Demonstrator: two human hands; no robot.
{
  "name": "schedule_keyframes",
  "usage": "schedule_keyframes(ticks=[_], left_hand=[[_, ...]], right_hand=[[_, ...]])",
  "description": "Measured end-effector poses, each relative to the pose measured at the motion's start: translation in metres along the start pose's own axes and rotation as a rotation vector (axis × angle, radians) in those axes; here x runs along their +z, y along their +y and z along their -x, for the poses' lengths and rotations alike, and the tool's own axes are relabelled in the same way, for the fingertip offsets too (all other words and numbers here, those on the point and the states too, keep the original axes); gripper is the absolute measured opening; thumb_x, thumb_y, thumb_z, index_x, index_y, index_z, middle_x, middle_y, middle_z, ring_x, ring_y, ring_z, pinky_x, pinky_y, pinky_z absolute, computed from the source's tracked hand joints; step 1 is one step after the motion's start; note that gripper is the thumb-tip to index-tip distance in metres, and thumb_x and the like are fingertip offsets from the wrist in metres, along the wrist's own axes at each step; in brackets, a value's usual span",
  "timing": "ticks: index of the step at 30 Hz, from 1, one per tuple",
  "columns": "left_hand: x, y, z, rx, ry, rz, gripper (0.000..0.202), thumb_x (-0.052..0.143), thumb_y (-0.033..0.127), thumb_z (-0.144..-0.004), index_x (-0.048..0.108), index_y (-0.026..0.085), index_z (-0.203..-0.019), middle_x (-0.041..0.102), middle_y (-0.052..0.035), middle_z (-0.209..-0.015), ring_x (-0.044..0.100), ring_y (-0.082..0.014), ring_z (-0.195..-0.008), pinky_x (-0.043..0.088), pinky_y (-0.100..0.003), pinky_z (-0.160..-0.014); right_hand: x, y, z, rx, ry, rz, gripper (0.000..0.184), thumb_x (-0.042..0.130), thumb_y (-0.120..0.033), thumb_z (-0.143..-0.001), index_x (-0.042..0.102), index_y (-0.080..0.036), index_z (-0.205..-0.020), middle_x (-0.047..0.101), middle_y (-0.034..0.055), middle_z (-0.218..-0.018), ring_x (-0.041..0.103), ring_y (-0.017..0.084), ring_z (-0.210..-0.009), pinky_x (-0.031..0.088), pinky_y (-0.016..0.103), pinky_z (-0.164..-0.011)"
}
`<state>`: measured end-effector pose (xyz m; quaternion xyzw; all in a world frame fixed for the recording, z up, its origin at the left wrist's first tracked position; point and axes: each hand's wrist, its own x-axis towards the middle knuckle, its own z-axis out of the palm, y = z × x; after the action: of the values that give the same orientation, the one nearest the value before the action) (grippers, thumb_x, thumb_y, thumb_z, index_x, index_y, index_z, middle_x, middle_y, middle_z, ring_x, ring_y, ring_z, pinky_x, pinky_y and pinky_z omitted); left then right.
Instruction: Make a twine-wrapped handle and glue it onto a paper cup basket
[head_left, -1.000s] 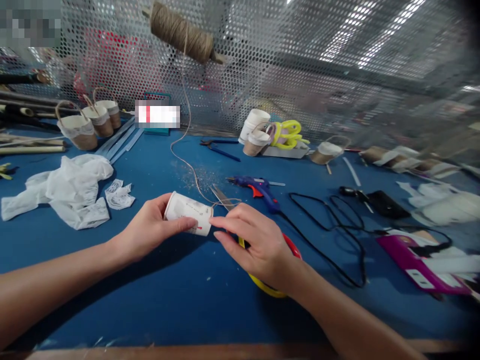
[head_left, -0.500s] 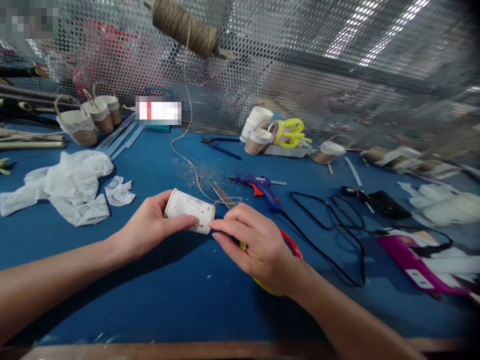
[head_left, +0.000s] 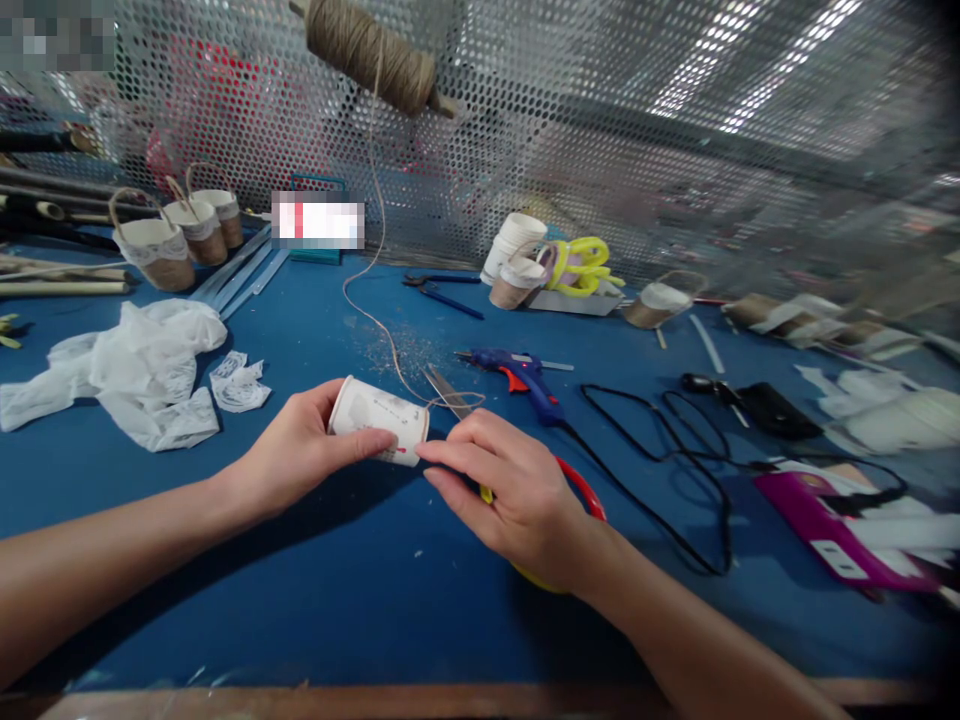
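My left hand is wrapped around a white printed paper cup lying on its side in the air, its base toward the right. Its thumb presses along the cup's wall. The closed fingers of my right hand touch the edge of the base; what they pinch, if anything, is hidden. Brown twine runs down to the cup's base and makes a loop there. Under my right hand lie scissors with red and yellow handles, partly covered.
A twine spool hangs at the mesh wall. A blue glue gun with a black cable lies right of centre. White lace is heaped at left, before finished small baskets. Pliers, stacked cups and a purple power strip are around.
Almost nothing differs. My right hand has shifted very slightly against the cup's base; the cup and my left hand hold their place.
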<state>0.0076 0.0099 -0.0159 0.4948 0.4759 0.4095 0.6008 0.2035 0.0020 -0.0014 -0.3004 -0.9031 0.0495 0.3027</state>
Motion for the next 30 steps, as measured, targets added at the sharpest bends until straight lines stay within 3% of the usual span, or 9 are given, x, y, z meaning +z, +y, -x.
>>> schedule_keyframes(ticks=[30], left_hand=[[-0.0006,0.0007,0.0001,-0.011,0.010,0.053,0.028,0.071,0.024,-0.061,0.059,0.015,-0.085,0.067,-0.0010,-0.081,0.060,-0.0133,-0.071,0.046,-0.023,-0.068]], right_hand=[[-0.0005,-0.0015,0.0008,-0.052,0.015,0.005,0.020,0.051,-0.012,-0.080,0.063,-0.006,-0.095,0.056,0.0072,-0.068,0.046,0.012,-0.063,0.045,0.028,-0.056]])
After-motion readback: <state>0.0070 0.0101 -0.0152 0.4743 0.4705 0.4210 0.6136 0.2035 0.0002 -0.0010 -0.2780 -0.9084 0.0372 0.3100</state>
